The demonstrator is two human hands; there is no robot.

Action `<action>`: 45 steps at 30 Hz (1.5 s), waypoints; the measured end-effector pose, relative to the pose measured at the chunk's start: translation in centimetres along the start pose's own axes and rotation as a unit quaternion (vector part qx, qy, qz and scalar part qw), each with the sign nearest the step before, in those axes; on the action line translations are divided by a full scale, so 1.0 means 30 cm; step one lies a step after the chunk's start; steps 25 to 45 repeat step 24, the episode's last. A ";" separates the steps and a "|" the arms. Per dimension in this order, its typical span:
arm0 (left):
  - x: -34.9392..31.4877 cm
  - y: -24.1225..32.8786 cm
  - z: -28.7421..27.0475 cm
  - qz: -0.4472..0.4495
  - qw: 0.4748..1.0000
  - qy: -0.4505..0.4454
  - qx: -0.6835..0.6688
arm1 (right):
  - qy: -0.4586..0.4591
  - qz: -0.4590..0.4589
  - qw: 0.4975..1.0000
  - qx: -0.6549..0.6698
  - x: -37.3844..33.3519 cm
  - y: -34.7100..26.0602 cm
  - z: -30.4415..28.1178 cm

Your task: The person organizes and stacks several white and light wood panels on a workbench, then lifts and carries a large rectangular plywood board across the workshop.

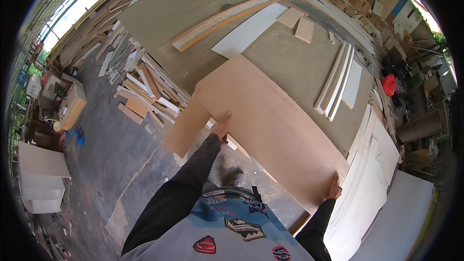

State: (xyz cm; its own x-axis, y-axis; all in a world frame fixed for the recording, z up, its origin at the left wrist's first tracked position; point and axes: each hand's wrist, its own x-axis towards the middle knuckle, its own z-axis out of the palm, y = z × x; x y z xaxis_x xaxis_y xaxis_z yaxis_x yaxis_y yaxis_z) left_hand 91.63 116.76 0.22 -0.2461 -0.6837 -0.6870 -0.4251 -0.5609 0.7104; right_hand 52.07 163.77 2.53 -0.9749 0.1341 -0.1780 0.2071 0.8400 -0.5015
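Observation:
A large L-shaped sheet of thin brown board [270,116] lies in front of me, partly over the worktable. My left hand [222,128] grips its near edge by the inner corner of the cut-out, thumb on top and the other fingers mostly underneath. At the board's right end, my right hand [334,188] holds the edge, with some fingers hidden below. The narrow leg of the board [187,128] sticks out toward the floor at the left.
The greenish-brown tabletop [169,14] carries a white panel [249,29], two small boards [304,30] and several long strips [334,81]. Offcuts [147,89] pile up at the left. White sheets [360,183] lie at the right. A white cabinet piece [43,176] stands on the floor.

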 end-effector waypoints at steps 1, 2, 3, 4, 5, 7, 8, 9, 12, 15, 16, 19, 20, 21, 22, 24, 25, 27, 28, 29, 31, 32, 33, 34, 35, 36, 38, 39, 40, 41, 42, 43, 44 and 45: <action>0.005 0.034 0.002 0.002 0.999 0.010 0.036 | -0.014 -0.001 1.000 0.005 0.004 -0.003 -0.001; -0.002 0.054 0.007 0.007 0.998 0.013 0.057 | -0.027 -0.001 1.000 0.008 0.012 0.001 -0.008; -0.022 0.057 0.000 0.002 0.998 0.023 0.061 | -0.040 -0.001 0.999 0.010 0.014 0.006 -0.011; -0.045 0.060 -0.006 -0.003 0.997 0.034 0.063 | -0.010 0.003 0.999 -0.041 0.001 -0.016 -0.018; -0.048 0.026 -0.021 0.007 0.999 0.024 0.048 | 0.020 0.006 0.996 -0.091 -0.017 -0.044 -0.015; -0.073 -0.084 -0.074 0.030 0.999 0.008 0.013 | 0.141 -0.068 0.980 -0.120 -0.079 -0.083 -0.005; -0.095 -0.154 -0.088 0.073 0.997 -0.015 0.000 | 0.229 -0.141 0.958 -0.096 -0.119 -0.088 0.012; -0.129 -0.231 -0.097 0.115 0.992 -0.038 -0.013 | 0.313 -0.212 0.923 -0.070 -0.172 -0.093 0.031; -0.286 -0.388 -0.181 0.021 0.982 -0.146 -0.115 | 0.260 -0.355 0.881 0.177 -0.505 -0.226 0.167; -0.338 -0.570 -0.350 -0.054 0.954 -0.133 -0.262 | -0.165 -0.317 0.881 0.311 -0.999 -0.317 0.431; -0.350 -0.621 -0.419 -0.069 0.939 -0.113 -0.318 | -0.395 -0.156 0.841 0.334 -1.220 -0.421 0.454; -0.364 -0.742 -0.648 -0.045 0.951 -0.054 -0.302 | -0.646 0.106 0.727 0.206 -1.652 -0.563 0.672; -0.382 -0.763 -0.732 -0.034 0.956 -0.029 -0.288 | -0.651 0.112 0.699 0.273 -1.723 -0.579 0.743; -0.383 -0.808 -0.823 -0.039 0.960 -0.013 -0.277 | -0.652 0.118 0.668 0.338 -1.788 -0.588 0.835; -0.392 -0.842 -0.908 -0.032 0.964 0.008 -0.266 | -0.648 0.125 0.635 0.402 -1.834 -0.597 0.923; -0.404 -0.891 -1.070 -0.020 0.964 0.038 -0.263 | -0.617 0.134 0.673 0.385 -1.924 -0.642 1.007; -0.404 -0.891 -1.070 -0.020 0.964 0.038 -0.263 | -0.617 0.134 0.673 0.385 -1.924 -0.642 1.007; -0.404 -0.891 -1.070 -0.020 0.964 0.038 -0.263 | -0.617 0.134 0.673 0.385 -1.924 -0.642 1.007; -0.404 -0.891 -1.070 -0.020 0.964 0.038 -0.263 | -0.617 0.134 0.673 0.385 -1.924 -0.642 1.007; -0.404 -0.891 -1.070 -0.020 0.964 0.038 -0.263 | -0.617 0.134 0.673 0.385 -1.924 -0.642 1.007; -0.404 -0.891 -1.070 -0.020 0.964 0.038 -0.263 | -0.617 0.134 0.673 0.385 -1.924 -0.642 1.007; -0.404 -0.891 -1.070 -0.020 0.964 0.038 -0.263 | -0.617 0.134 0.673 0.385 -1.924 -0.642 1.007; -0.404 -0.891 -1.070 -0.020 0.964 0.038 -0.263 | -0.617 0.134 0.673 0.385 -1.924 -0.642 1.007; -0.404 -0.891 -1.070 -0.020 0.964 0.038 -0.263 | -0.617 0.134 0.673 0.385 -1.924 -0.642 1.007; -0.404 -0.891 -1.070 -0.020 0.964 0.038 -0.263 | -0.617 0.134 0.673 0.385 -1.924 -0.642 1.007; -0.404 -0.891 -1.070 -0.020 0.964 0.038 -0.263 | -0.617 0.134 0.673 0.385 -1.924 -0.642 1.007; -0.404 -0.891 -1.070 -0.020 0.964 0.038 -0.263 | -0.617 0.134 0.673 0.385 -1.924 -0.642 1.007; -0.404 -0.891 -1.070 -0.020 0.964 0.038 -0.263 | -0.617 0.134 0.673 0.385 -1.924 -0.642 1.007; -0.404 -0.891 -1.070 -0.020 0.964 0.038 -0.263 | -0.617 0.134 0.673 0.385 -1.924 -0.642 1.007; -0.404 -0.891 -1.070 -0.020 0.964 0.038 -0.263 | -0.617 0.134 0.673 0.385 -1.924 -0.642 1.007; -0.404 -0.891 -1.070 -0.020 0.964 0.038 -0.263 | -0.617 0.134 0.673 0.385 -1.924 -0.642 1.007; -0.404 -0.891 -1.070 -0.020 0.964 0.038 -0.263 | -0.617 0.134 0.673 0.385 -1.924 -0.642 1.007; -0.404 -0.891 -1.070 -0.020 0.964 0.038 -0.263 | -0.617 0.134 0.673 0.385 -1.924 -0.642 1.007; -0.404 -0.891 -1.070 -0.020 0.964 0.038 -0.263 | -0.617 0.134 0.673 0.385 -1.924 -0.642 1.007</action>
